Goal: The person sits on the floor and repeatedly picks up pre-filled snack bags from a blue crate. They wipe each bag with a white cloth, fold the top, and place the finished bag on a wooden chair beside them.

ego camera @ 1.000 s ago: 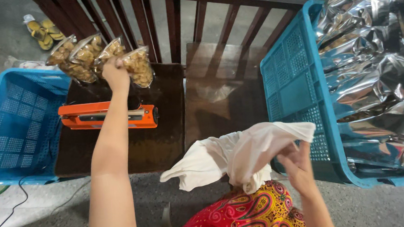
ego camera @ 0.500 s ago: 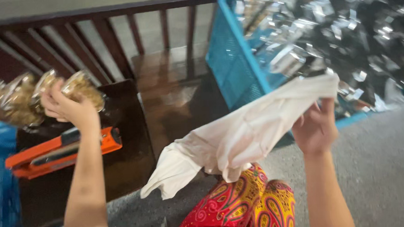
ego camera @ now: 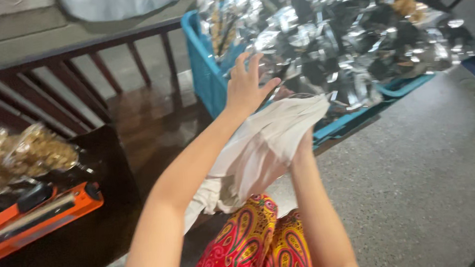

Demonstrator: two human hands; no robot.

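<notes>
Nearest the camera, a knee in red patterned cloth (ego camera: 254, 241) sits between the person's two forearms. Just above it the right hand (ego camera: 302, 146) is clamped on a white bag (ego camera: 265, 148), gripping its upper edge from behind; the bag hangs slack down toward the knee, its lower folds near the floor's edge. To the right the grey floor (ego camera: 413, 184) lies open, with wide room beside the right arm. To the left, an orange sealer (ego camera: 36, 217) rests on a dark table (ego camera: 91, 233), with clear snack bags (ego camera: 27, 155) piled just behind it; both stand well apart from the left arm. Farther on, the left hand (ego camera: 247, 84) is raised with fingers spread apart, holding nothing, its fingertips at the near rim of a blue crate (ego camera: 207, 81). The crate is heaped with silver foil bags (ego camera: 341, 41) that spill over its edges. Behind the table, a dark wooden rail (ego camera: 81, 55) runs across, with a wet wooden step (ego camera: 150, 122) between rail and crate.
</notes>
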